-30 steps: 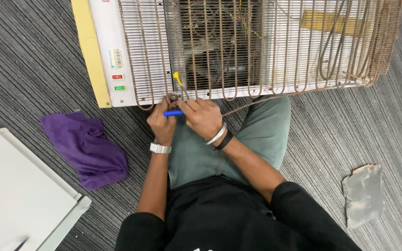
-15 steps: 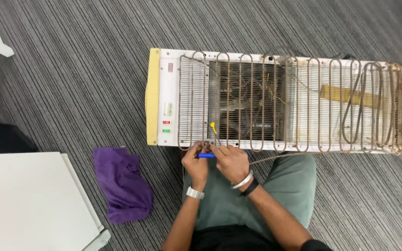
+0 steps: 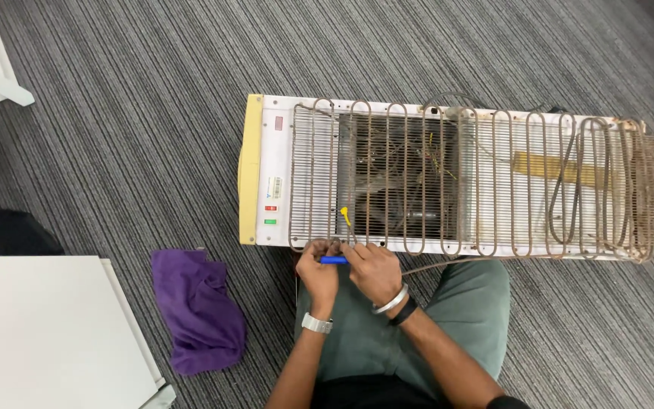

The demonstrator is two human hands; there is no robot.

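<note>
Blue tool (image 3: 334, 260), small and handle-like, sits at the near long edge of the appliance (image 3: 274, 151), which lies flat on the grey striped carpet floor (image 3: 130, 113) with its back facing up. Both hands meet on the tool right at that edge: left hand (image 3: 316, 266) curled closed, fingers wrapped around the tool's left end; right hand (image 3: 374, 270) folded over its right end, fingers bent and pinching it. Tool tip is hidden under the fingers, cannot tell what it touches.

Appliance back carries a rusty wire condenser grid (image 3: 493, 182) running along most of its length, with a dark open compartment (image 3: 399, 182) behind the wires just beyond the hands. Yellow clip-like piece (image 3: 345, 216) hangs on the grid just above the hands. Appliance's left end has a pale yellow panel (image 3: 250, 170).

Silver watch (image 3: 316, 324) on left wrist; silver bangle and dark band (image 3: 395, 304) on right wrist. Person's knee in green trousers (image 3: 463, 310) rests against the appliance's near edge.

Purple cloth (image 3: 197, 307) is crumpled on the floor, left of the hands, near the appliance's left end. White cabinet (image 3: 39, 333) lies further left of the cloth.
</note>
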